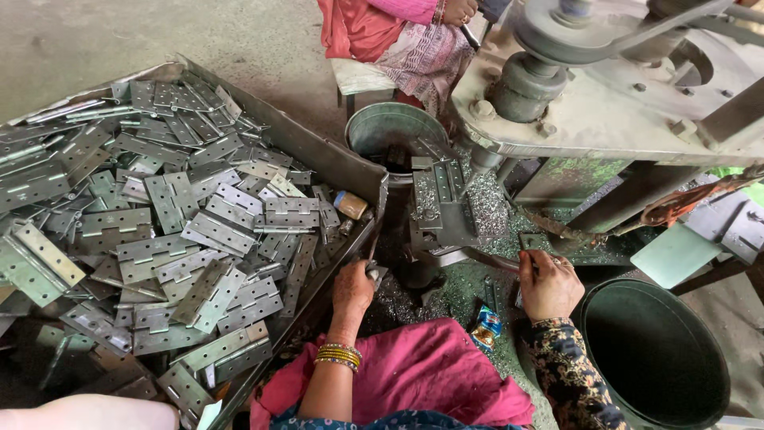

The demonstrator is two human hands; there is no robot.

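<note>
While the left hand point(352, 288) pinches a hinge point(374, 273) and the right hand point(547, 284) grips a lever point(495, 260), sharp shavings point(487, 209) ahead risk cuts.

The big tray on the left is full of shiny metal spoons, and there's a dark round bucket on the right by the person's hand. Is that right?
Not quite. The head view shows the tray piled with flat metal hinges, not spoons. The rest holds: a dark round bucket sits on the right, close to the person's right hand.
</note>
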